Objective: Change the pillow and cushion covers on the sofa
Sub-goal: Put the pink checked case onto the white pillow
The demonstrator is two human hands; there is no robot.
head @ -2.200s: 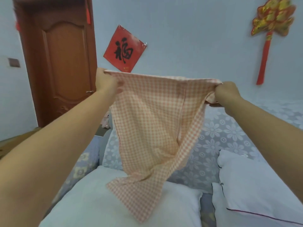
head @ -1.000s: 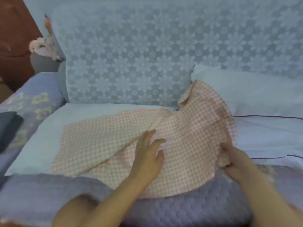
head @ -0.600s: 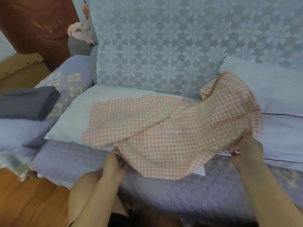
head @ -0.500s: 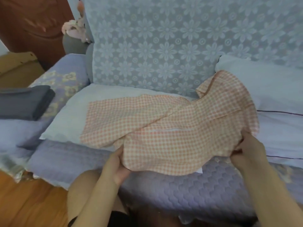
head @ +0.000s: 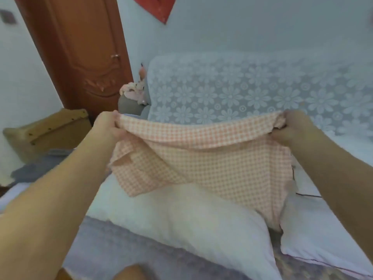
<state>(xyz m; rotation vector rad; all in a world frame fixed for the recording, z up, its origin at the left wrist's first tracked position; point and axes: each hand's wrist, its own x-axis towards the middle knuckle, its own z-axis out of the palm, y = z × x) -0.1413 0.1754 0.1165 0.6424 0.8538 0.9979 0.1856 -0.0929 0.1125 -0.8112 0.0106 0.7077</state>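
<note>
Checked pillowcase (head: 203, 158) stretched between left hand (head: 110, 126) and right hand (head: 292, 128)

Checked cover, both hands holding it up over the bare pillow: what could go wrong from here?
1. The checked cover hangs bunched and folded near the left hand, so the opening may not be where the hands expect, and the white pillow could snag on entry.
2. The left hand and the right hand grip only the top edge; a tug could slip one corner free.
3. The second pillow lies close alongside and may crowd the work.
</note>
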